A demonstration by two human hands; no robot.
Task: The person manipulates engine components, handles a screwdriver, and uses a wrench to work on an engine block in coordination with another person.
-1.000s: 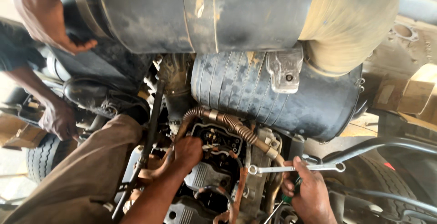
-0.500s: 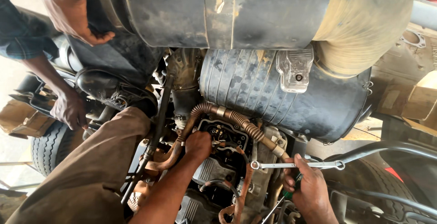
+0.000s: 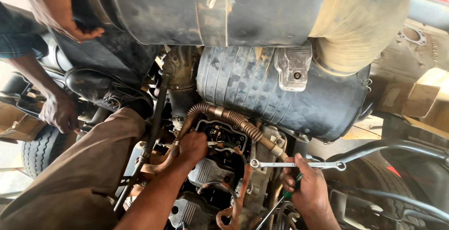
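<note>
Head view: left hand [image 3: 192, 147] is clenched down on an engine part beside the opened cylinder head [image 3: 220, 135], what is gripped hidden under the fingers. Right hand [image 3: 306, 188] grasps a combination wrench [image 3: 297, 165] laid across its fingertips, plus a green-handled screwdriver [image 3: 291, 190] in the palm. Wrench should be kept level, ring end seated squarely before any turning. Another person's hands are at far left.

Engine block [image 3: 213, 171] carries corrugated metal hose [image 3: 234, 118], copper pipe [image 3: 241, 188].
</note>
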